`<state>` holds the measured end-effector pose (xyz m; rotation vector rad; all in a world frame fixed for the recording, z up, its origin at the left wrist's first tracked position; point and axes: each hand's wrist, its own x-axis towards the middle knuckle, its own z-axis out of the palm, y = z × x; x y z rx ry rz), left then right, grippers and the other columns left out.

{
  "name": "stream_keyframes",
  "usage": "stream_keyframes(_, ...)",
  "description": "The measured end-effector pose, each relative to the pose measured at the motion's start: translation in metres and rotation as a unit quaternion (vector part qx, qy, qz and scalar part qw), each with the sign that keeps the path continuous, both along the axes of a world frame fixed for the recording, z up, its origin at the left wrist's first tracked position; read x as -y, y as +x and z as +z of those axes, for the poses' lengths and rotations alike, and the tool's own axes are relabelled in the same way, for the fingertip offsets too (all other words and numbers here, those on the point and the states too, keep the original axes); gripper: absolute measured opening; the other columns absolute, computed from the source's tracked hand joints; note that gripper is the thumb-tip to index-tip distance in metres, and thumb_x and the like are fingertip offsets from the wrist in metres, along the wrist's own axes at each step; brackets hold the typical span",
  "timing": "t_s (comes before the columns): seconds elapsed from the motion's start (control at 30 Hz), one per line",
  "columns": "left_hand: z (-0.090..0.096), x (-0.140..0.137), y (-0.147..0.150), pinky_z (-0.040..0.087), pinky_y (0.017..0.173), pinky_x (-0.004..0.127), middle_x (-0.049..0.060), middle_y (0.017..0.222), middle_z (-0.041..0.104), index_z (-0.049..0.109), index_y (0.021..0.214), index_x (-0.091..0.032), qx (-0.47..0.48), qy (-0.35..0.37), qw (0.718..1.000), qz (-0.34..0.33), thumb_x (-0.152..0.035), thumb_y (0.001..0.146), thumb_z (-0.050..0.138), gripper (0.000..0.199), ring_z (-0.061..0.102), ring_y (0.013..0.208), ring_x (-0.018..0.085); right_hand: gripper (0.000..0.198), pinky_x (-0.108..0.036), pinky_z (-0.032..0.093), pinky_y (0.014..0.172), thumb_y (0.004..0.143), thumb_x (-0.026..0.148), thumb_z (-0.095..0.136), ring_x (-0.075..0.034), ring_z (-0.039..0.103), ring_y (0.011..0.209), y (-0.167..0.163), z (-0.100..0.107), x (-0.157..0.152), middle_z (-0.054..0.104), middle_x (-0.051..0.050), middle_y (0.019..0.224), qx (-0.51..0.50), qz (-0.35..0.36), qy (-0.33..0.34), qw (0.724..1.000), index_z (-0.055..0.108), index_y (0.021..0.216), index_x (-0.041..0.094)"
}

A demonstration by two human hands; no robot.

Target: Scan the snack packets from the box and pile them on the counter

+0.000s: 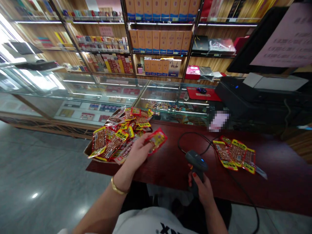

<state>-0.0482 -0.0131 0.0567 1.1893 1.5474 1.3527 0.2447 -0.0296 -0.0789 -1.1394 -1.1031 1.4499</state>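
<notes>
My left hand [138, 151] grips a red and yellow snack packet [157, 140] by its near end, just above the dark red counter. Beside that hand, on the left, lies a heaped box of snack packets [114, 143] in red, yellow and clear wrapping. My right hand [203, 188] is wrapped around the handle of a black barcode scanner [197, 161], which points away from me and shows a small blue light. Several more snack packets [236, 154] lie on the counter to the right of the scanner.
The scanner's cable [181, 143] loops over the dark red counter [168, 167]. Behind stand glass display cases [104, 87], with a computer mouse [201, 90] on a red mat [212, 95]. At the right rises a black till machine [258, 100] with a screen [258, 42]. Stocked shelves line the wall.
</notes>
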Motion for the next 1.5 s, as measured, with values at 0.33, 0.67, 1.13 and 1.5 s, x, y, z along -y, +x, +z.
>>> stream_keyframes(0.33,-0.085,-0.028,0.046,0.054,0.067,0.026,0.008,0.096,0.076,0.07,0.108,-0.014,0.362,-0.129,0.922,-0.039,-0.015,0.068,0.076,0.041,0.069,0.073,0.016,0.059,-0.026,0.047,0.05,0.082,0.065,0.071,-0.013,0.054,0.05,-0.001,0.001,0.003,0.06,0.004,0.065,0.02,0.004,0.016,1.0,0.069,0.116,0.016)
stream_keyframes(0.67,-0.122,-0.041,0.048,0.057,0.081,0.033,0.005,0.102,0.075,0.065,0.108,-0.018,0.422,0.014,0.906,0.0,-0.024,0.066,0.084,0.047,0.07,0.085,0.018,0.04,-0.027,0.046,0.054,0.089,0.056,0.068,-0.016,0.057,0.052,-0.023,0.007,0.016,0.062,0.003,0.059,0.123,0.047,0.03,0.991,0.068,0.097,0.017)
stream_keyframes(1.13,-0.12,-0.04,0.044,0.057,0.079,0.033,0.006,0.095,0.077,0.072,0.107,-0.016,0.435,0.001,0.9,-0.013,-0.023,0.069,0.081,0.04,0.071,0.081,0.019,0.046,-0.027,0.043,0.053,0.093,0.059,0.06,-0.016,0.052,0.051,-0.033,0.01,0.025,0.057,0.005,0.058,0.165,0.063,0.032,0.984,0.068,0.107,0.016)
stream_keyframes(1.5,-0.133,-0.046,0.043,0.056,0.091,0.038,0.006,0.095,0.077,0.073,0.092,-0.021,0.436,-0.008,0.9,0.029,-0.023,0.072,0.078,0.021,0.072,0.091,0.023,0.046,-0.027,0.044,0.053,0.094,0.056,0.061,-0.016,0.053,0.052,-0.028,0.006,0.028,0.058,0.004,0.061,0.164,0.059,0.017,0.984,0.066,0.112,0.015)
